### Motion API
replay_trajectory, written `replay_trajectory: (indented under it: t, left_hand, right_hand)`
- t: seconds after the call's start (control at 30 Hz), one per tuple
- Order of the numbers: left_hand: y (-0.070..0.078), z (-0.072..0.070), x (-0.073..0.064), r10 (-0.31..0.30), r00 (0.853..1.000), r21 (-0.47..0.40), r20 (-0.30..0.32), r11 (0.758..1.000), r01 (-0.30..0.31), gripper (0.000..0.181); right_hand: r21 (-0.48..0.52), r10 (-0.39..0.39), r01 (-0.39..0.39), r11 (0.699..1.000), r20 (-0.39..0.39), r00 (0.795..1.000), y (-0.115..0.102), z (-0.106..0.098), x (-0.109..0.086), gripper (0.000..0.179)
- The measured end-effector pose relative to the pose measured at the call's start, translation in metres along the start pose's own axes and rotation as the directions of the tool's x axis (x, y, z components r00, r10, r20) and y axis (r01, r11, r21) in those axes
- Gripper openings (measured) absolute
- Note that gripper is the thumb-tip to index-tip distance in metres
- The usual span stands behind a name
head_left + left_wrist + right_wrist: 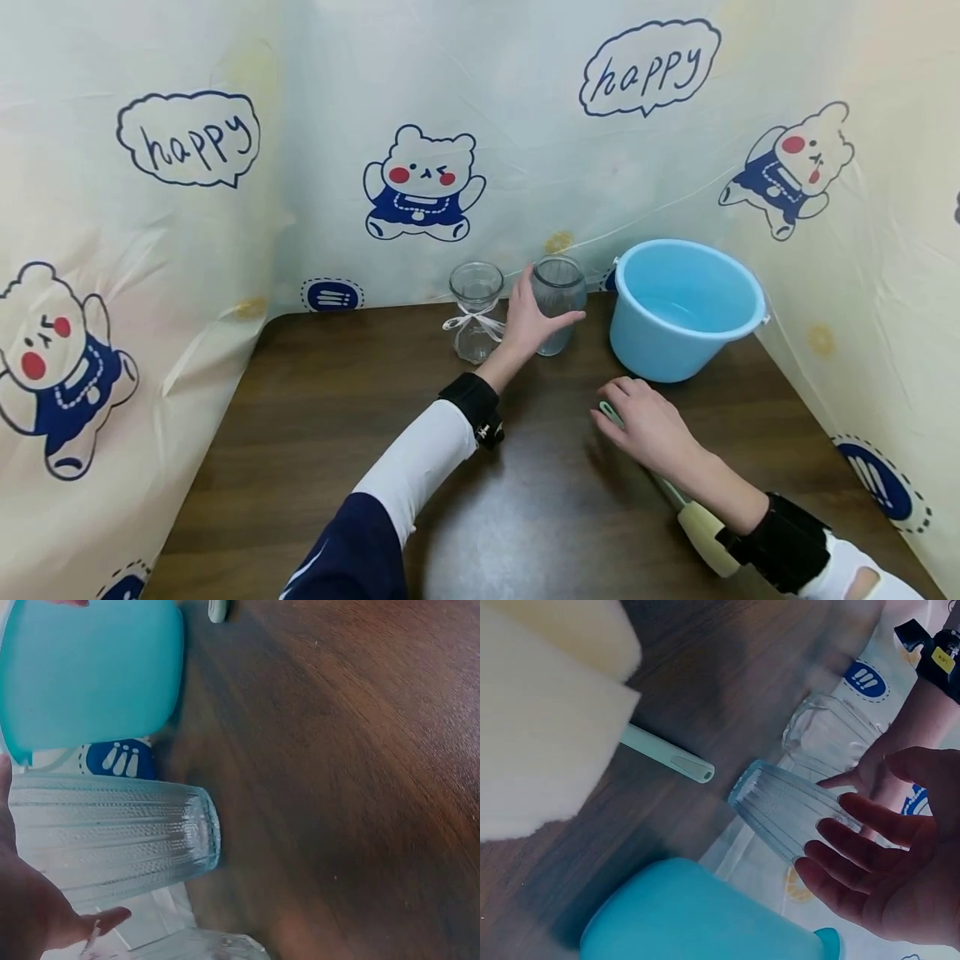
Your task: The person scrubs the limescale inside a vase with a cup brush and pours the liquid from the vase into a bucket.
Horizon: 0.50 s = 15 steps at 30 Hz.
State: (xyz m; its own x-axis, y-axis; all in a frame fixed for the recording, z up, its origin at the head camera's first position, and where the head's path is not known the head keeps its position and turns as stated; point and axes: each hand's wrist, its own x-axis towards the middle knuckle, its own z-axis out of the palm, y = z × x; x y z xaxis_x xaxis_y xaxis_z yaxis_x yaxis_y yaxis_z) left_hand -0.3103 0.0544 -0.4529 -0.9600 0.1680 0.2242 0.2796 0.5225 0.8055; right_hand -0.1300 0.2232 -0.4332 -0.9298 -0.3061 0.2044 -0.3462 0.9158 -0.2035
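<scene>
a ribbed glass jar (pixel 562 293) stands upright on the wooden table (pixel 300 433), near its back edge, between a glass vase and a bucket. the left hand (pixel 527 323) is at the jar, its fingers and thumb spread apart and released, with the thumb reaching across the front of the glass in the head view; whether any finger touches the jar, i cannot tell. in the left wrist view the jar's thick base rests on the wood.

the right hand (pixel 648 425) is over the handle of a sponge brush (pixel 708 540), its fingers loosely bent and released; in the right wrist view the fingers are apart from the pale green handle (pixel 667 754). the brush lies on the table, its hanging hole toward the jar and its pale yellow head toward the person.

just left of the left hand stands the clear glass vase (pixel 475 300), a white ribbon (pixel 474 319) tied in a bow round its neck. to the jar's right is the light blue plastic bucket (pixel 663 346), upright.

both wrists wear black bands over white sleeves. behind the table hangs a pale sheet (pixel 315 50) printed with bears in navy and "happy" in speech bubbles.
</scene>
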Motion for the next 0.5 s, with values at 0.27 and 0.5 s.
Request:
replay_trajectory:
  t: [0.27, 0.5]
  left_hand:
    - [-0.0027, 0.0041, 0.0044, 0.004, 1.0, -0.09, -0.017, 0.996, -0.005, 0.11]
    - [-0.0062, 0.0027, 0.0052, 0.033, 0.999, -0.071, -0.029, 0.997, -0.035, 0.105]
  right_hand:
    - [-0.004, 0.011, -0.011, 1.0, 0.013, 1.0, 0.0004, -0.0004, -0.0023, 0.03]
    - [-0.015, -0.003, 0.003, 1.0, 0.007, 1.0, 0.0041, 0.0029, -0.0033, 0.027]
